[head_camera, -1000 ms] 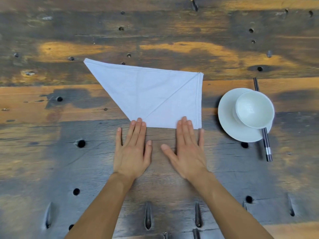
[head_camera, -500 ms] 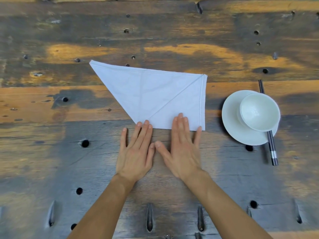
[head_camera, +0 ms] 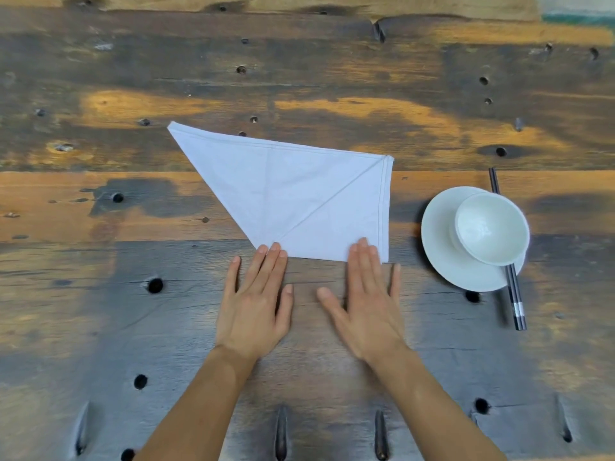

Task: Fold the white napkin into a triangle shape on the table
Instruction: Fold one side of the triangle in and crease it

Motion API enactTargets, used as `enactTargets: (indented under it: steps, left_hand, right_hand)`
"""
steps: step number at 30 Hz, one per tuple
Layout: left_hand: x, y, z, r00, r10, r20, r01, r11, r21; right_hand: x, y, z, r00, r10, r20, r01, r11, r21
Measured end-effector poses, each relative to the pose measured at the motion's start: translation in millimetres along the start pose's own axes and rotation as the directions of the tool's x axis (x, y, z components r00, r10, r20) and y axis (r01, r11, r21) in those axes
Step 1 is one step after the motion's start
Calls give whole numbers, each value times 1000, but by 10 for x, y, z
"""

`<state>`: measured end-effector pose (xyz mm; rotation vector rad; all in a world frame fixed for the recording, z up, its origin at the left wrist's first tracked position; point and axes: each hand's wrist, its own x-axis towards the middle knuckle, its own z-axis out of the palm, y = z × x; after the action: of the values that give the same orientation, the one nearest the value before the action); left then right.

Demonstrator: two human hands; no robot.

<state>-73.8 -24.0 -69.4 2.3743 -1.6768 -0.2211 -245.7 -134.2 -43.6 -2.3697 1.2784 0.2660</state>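
Note:
The white napkin [head_camera: 299, 194] lies flat on the wooden table [head_camera: 299, 78], folded into a slanted four-sided shape with a long point at the upper left and a diagonal fold running to its upper right corner. My left hand [head_camera: 256, 301] rests flat, palm down, fingertips touching the napkin's near left corner. My right hand [head_camera: 366, 301] also lies flat, its fingertips over the near edge close to the right corner. Neither hand grips anything.
A white saucer [head_camera: 442, 261] with a white bowl [head_camera: 492, 227] on it stands just right of the napkin. Dark chopsticks [head_camera: 514, 294] lie under the saucer's right side. The tabletop has several dark holes and slots.
My hands were drawn together half a second ago with thumbs touching; now they have spread apart along the napkin's near edge, the right hand sliding toward the right corner. The napkin's shape is unchanged.

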Motion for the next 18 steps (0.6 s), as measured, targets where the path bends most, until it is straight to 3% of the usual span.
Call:
enactTargets:
  steps: [4, 10, 15, 18]
  left_hand:
    - [9, 9, -4, 1000, -4, -3, 4, 1000, 15]
    - [-22, -22, -39, 1000, -26, -16, 27, 999, 37]
    - [-1, -284, -286, 977, -211, 36, 207, 974, 94]
    - [-39, -497, -371, 971, -229, 75, 216, 965, 148]
  right_hand:
    - [-116, 299, 13, 998, 29, -56, -31, 999, -36]
    - [-185, 200, 55, 989, -18, -144, 9, 998, -64]
    - [-610, -66, 292, 941, -276, -198, 264, 961, -82]
    - [-801, -322, 486, 897, -400, -189, 385, 916, -111]
